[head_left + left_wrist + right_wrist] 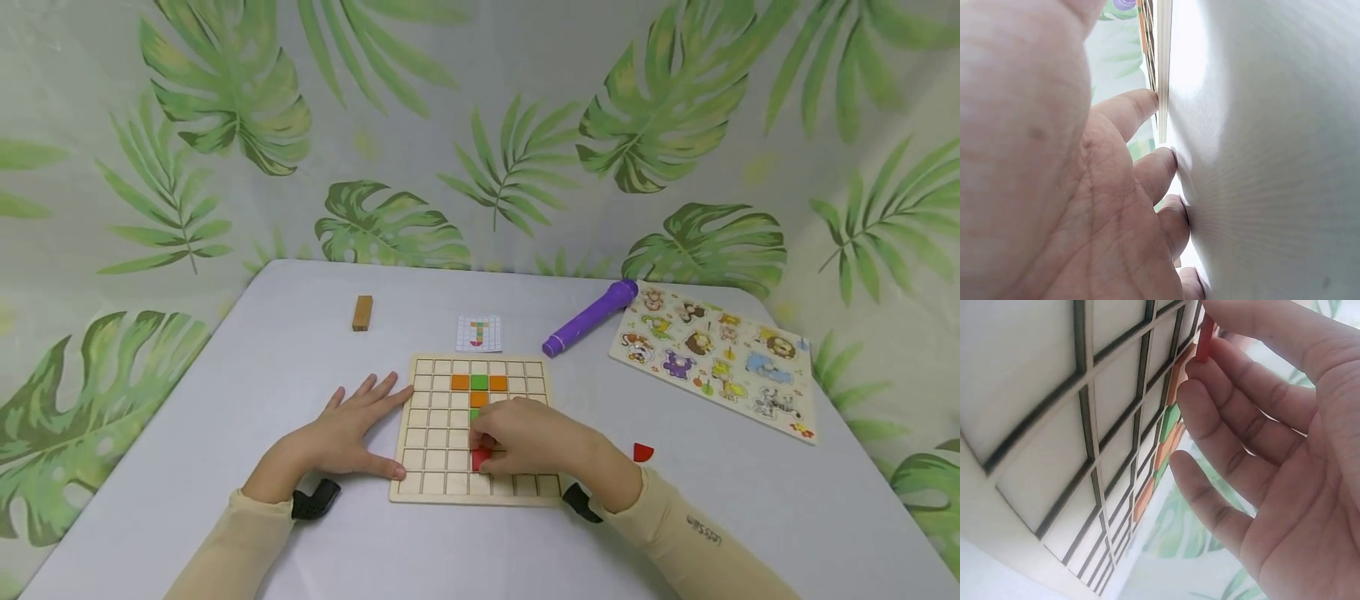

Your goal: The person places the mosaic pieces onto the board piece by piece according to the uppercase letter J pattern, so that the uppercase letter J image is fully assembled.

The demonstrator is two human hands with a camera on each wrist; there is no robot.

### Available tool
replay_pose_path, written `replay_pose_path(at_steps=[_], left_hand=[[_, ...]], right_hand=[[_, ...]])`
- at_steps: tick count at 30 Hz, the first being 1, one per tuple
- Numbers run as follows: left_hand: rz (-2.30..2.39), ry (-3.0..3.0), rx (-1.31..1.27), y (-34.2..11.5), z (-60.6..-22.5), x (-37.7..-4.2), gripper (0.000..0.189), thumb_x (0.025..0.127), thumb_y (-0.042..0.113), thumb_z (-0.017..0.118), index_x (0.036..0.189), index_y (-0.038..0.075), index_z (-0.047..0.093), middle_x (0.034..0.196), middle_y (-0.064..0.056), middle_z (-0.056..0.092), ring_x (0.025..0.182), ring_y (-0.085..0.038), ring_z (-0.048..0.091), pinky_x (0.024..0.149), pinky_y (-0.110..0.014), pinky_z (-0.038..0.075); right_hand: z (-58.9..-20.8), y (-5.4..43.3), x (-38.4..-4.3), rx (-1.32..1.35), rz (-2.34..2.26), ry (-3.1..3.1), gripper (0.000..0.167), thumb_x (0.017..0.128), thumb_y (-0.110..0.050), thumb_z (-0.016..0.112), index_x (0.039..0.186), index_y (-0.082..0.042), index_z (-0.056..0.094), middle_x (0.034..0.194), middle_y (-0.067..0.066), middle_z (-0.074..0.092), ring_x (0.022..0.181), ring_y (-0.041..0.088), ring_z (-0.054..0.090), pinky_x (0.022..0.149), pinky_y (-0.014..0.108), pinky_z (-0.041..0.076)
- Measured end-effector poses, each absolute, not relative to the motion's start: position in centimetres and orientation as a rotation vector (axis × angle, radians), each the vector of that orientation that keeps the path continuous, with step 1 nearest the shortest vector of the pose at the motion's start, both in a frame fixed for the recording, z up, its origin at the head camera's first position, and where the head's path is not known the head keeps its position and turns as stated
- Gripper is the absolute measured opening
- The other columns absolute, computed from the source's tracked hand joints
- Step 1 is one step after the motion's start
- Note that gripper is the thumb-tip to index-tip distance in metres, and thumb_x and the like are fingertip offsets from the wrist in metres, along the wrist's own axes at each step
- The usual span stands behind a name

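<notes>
A wooden grid board [423, 483] lies on the table with orange and green tiles in it: an orange [461, 382], a green [479, 382] and another orange [498, 382] in one row, more running down below the green one. My right hand [536, 435] is over the board, pinching a red tile [1205, 340] between thumb and fingers above the lower middle squares. Its exact shape is partly hidden by the fingers. My left hand [348, 429] is spread flat at the board's left side, thumb and index finger touching its edge, the other fingertips on the table.
A small pattern card [491, 335] lies behind the board. Beyond are a wooden block [362, 313], a purple microphone [591, 318] and an animal puzzle board [712, 358]. A red quarter-circle piece [642, 452] lies to the right, near my right wrist.
</notes>
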State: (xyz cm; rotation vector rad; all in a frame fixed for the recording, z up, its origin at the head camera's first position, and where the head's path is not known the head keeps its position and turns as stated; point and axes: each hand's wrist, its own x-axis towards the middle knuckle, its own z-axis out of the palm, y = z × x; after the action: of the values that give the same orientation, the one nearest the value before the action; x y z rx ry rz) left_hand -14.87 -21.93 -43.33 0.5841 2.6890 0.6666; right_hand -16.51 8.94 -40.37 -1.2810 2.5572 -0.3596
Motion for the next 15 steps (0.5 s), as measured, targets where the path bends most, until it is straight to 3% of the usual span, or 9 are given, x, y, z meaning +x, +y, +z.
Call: replay_pose_path(at_steps=[15], left_hand=[[0.643,2.702,0.586,-22.00,-43.80,-14.94,0.120,0.076,0.069,0.088,0.172,0.026,0.029,0.182,-0.014,0.013,0.168,-0.047,0.006,0.127,-0.079,0.001]], right_hand=[[-40.43,9.04,-16.57,-1.314,-0.353,2.567,0.009,0.094,-0.024,0.084,0.095,-0.020,0.077,0.080,-0.009,0.062,0.072,0.002,0.048,0.074,0.023,0.043]])
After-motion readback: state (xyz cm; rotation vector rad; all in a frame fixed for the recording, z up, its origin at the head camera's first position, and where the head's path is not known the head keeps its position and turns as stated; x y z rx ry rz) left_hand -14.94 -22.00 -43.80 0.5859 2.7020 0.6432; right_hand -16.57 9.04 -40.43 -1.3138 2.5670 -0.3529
